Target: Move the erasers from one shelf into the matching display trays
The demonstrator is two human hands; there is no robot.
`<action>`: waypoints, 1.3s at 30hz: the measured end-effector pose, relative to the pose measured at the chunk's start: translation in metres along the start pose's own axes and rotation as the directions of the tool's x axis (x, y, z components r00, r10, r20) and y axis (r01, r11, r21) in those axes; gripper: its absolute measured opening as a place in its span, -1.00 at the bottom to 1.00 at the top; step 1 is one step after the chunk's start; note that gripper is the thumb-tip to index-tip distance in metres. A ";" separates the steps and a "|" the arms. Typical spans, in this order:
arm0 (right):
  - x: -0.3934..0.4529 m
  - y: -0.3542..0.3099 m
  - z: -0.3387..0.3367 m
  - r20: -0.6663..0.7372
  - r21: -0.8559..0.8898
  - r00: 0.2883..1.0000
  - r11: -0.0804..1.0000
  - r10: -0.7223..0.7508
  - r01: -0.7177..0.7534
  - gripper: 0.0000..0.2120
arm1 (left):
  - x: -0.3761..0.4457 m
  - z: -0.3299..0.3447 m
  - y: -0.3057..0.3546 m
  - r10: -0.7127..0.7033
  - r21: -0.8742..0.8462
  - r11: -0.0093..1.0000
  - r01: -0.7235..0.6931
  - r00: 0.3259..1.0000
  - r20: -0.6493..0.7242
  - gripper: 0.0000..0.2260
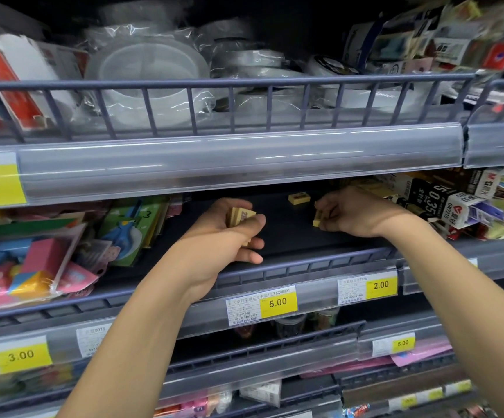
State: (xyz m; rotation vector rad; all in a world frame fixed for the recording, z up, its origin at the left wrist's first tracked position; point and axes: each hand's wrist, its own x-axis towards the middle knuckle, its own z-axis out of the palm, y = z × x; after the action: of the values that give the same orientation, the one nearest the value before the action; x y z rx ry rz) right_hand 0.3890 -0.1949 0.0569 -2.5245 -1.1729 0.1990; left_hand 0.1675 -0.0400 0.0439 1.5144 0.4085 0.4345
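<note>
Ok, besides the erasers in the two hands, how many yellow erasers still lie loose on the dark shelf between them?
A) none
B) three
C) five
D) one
D: a single loose eraser lies on the dark shelf, behind and between the left hand and the right hand, each holding erasers.

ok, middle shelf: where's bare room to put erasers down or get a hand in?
Bare dark shelf floor lies between the left hand and right hand, with one loose eraser at the back. Crowded: toy packets on the left, small boxes on the right.
</note>
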 end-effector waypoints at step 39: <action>0.023 -0.003 0.002 -0.004 -0.184 0.997 0.980 0.076 -0.076 -0.36 | -0.001 -0.004 0.003 -0.016 -0.026 1.000 0.017 0.999 0.042 -0.72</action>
State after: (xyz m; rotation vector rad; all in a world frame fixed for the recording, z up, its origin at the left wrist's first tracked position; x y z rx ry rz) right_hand 0.4015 -0.1754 0.0563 -2.7330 -1.1444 0.1184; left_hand 0.1642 -0.0374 0.0463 1.4914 0.3811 0.3933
